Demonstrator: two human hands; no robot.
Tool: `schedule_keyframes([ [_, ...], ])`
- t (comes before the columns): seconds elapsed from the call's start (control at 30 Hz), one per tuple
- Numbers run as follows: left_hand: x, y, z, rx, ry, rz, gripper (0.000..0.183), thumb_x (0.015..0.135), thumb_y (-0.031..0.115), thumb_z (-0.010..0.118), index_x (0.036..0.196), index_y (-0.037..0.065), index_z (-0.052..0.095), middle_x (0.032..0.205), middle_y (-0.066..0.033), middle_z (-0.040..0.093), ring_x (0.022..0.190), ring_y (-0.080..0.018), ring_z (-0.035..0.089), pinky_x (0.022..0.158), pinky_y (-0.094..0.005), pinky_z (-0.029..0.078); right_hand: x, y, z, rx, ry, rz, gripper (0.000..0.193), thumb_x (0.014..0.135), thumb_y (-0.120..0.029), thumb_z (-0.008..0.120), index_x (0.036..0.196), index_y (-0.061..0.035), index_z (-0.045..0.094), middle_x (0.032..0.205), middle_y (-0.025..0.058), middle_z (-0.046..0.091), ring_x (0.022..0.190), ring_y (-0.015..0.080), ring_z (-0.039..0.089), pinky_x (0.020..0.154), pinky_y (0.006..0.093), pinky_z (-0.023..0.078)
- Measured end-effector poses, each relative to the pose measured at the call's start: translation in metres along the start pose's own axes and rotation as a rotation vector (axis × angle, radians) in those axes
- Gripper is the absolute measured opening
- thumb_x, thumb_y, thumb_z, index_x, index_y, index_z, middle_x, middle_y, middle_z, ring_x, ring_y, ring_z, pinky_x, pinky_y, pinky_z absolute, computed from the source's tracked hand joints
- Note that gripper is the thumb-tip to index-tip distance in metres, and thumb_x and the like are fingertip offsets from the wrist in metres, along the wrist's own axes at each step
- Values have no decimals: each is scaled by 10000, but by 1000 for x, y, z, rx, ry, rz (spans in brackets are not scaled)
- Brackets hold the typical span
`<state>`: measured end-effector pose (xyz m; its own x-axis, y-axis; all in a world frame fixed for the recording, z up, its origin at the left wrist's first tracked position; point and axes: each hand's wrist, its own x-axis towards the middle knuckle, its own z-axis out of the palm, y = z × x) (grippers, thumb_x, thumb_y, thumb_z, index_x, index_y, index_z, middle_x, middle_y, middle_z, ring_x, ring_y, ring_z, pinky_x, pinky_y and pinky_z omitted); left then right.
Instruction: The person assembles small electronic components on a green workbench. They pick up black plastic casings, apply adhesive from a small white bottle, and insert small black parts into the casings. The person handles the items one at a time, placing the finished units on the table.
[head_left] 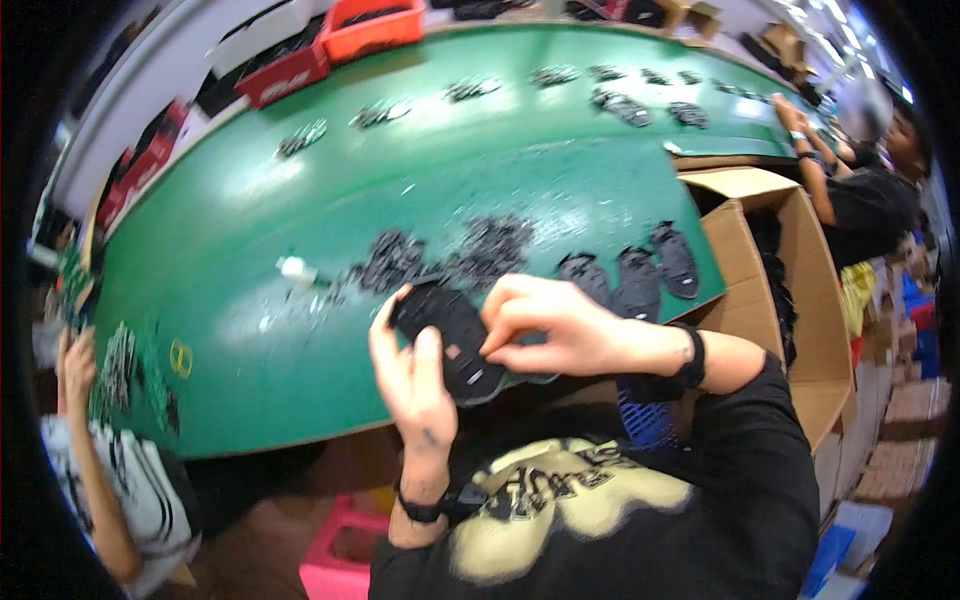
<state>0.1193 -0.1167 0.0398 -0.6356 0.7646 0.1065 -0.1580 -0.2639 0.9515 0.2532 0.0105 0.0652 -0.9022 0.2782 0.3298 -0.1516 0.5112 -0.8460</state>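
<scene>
My left hand point(418, 390) grips an oval black plastic housing point(452, 330), its thumb across the near side and its fingers behind the left edge. A small pinkish square shows on the housing's face. At the housing's right edge, my right hand point(555, 325) has thumb and forefinger pinched together; whatever sits between the tips is too small to make out. Just beyond both hands lie two heaps of small black parts point(490, 248) on the green table point(300, 370). Similar black housings point(674, 260) rest in a row to the right of my right hand.
An open cardboard box point(738, 255) with black contents stands against the table's right end. Small groups of parts point(380, 112) line the far side. A small white-capped bottle point(297, 268) lies left of the heaps. Co-workers' hands point(78, 365) show at far left and far right.
</scene>
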Motion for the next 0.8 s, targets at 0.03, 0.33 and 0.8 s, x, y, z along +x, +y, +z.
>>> schedule_keyframes([
  [0.03, 1, 0, 3, 10, -8, -6, 413, 945, 42, 448, 1347, -3, 364, 1075, -85, 553, 824, -96, 549, 712, -234, 467, -2, -3, -1, -17, 13, 25, 114, 766, 9, 685, 858, 4, 620, 896, 93, 535, 796, 179, 622, 684, 279, 544],
  [0.33, -1, 1, -7, 44, -59, -19, 414, 962, 73, 451, 1358, -1, 354, 971, -73, 597, 751, -77, 551, 671, -213, 459, 0, -7, -4, 165, -23, 241, 103, 772, 46, 682, 854, -7, 650, 924, 41, 532, 838, 96, 591, 740, 234, 547],
  [0.8, 0, 0, -4, 60, -70, -54, 412, 958, 55, 450, 1353, -8, 352, 1004, -87, 606, 783, -88, 573, 703, -221, 470, 4, -11, 3, -129, -62, 105, 158, 757, 22, 672, 836, 2, 537, 861, 90, 501, 745, 196, 576, 638, 286, 521],
])
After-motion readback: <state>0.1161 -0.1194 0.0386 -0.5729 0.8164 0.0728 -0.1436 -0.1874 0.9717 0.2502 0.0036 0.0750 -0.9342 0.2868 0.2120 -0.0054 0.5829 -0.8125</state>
